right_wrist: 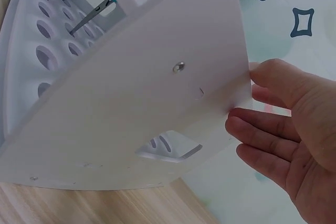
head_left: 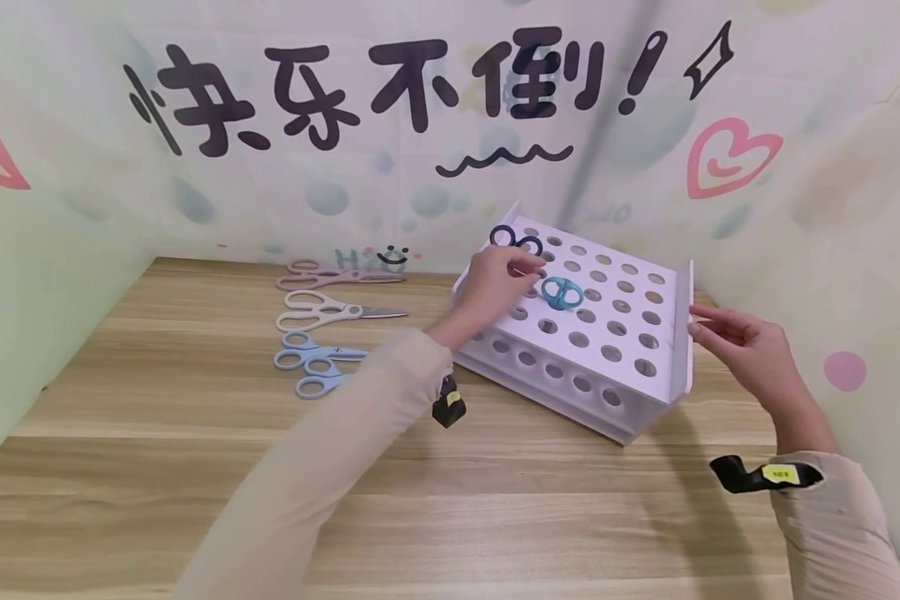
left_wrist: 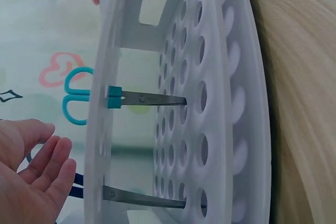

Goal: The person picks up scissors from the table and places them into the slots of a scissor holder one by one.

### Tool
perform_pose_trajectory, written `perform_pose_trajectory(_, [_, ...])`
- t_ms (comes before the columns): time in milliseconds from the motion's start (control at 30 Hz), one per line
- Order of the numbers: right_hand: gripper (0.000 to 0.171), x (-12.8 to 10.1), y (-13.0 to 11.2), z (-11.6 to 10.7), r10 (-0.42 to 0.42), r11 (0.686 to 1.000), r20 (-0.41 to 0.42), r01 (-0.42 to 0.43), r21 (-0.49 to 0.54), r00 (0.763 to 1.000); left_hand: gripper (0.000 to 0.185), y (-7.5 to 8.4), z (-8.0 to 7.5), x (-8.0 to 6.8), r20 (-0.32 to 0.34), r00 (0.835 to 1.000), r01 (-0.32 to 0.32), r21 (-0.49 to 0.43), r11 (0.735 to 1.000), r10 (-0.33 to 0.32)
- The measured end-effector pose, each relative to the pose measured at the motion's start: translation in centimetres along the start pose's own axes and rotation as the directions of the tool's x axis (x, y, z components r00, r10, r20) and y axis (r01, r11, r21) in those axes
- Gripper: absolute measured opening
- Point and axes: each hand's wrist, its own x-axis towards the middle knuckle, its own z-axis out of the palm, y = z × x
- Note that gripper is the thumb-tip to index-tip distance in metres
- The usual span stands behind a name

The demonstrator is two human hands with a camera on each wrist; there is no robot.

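A white rack with rows of round holes stands tilted on the table. Teal-handled scissors hang in one hole, handles above the top plate; their blades reach down to the lower plate. Dark blue scissors stand in another hole at the back left. My left hand hovers over the top plate beside the dark blue handles, fingers loosely bent and holding nothing. At the rack's right side panel, my right hand touches the edge with extended fingertips; its thumb tip is partly hidden.
Left of the rack lie pink scissors, white-handled scissors and two blue-handled scissors, the lower pair partly covered by my left sleeve. A printed cloth hangs behind the wooden table.
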Motion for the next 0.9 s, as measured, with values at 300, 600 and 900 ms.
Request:
perform_pose_trajectory(300, [0.043,0.3,-0.5,0.3,0.024,0.999,-0.013,-0.024,-0.040,1.000,0.020,0.4,-2.8,-0.2,0.020,0.999,0.036,-0.117,0.993,-0.034])
perform_pose_trajectory(600, [0.041,0.4,-0.3,0.8,0.031,0.999,-0.032,-0.030,0.033,0.999,0.023,-0.2,-6.7,-0.3,0.095,0.995,0.054,-0.221,0.974,-0.034])
perform_pose_trajectory(900, [0.039,0.3,0.0,1.0,0.047,0.996,-0.059,-0.043,0.079,0.997,0.027,-2.2,-11.1,-1.3,0.207,0.977,0.077,-0.150,0.986,-0.045])
